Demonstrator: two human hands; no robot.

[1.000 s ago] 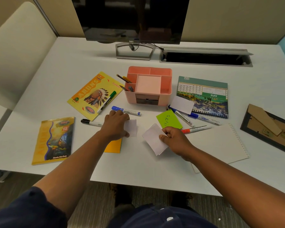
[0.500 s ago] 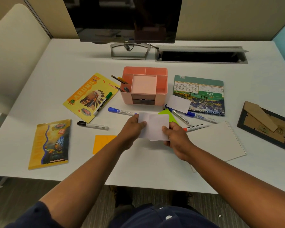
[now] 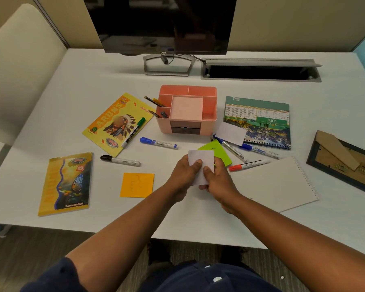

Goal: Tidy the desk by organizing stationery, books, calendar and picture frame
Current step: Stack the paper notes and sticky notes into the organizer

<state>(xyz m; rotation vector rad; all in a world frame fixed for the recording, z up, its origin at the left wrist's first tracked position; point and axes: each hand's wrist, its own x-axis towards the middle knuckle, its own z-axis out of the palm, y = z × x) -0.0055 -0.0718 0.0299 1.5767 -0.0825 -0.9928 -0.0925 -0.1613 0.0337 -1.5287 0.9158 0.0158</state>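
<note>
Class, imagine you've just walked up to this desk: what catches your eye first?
Both hands, left hand and right hand, pinch a small stack of white notes at the desk's front middle. Just behind stands a pink organizer, with markers scattered around it. An orange sticky note lies left of the hands.

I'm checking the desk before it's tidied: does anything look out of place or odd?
Yes. The picture frame lies face down at the right edge, its cardboard back up. The calendar lies flat, with a white note on its corner. Markers lie scattered; the green marker rests across the yellow book.
</note>
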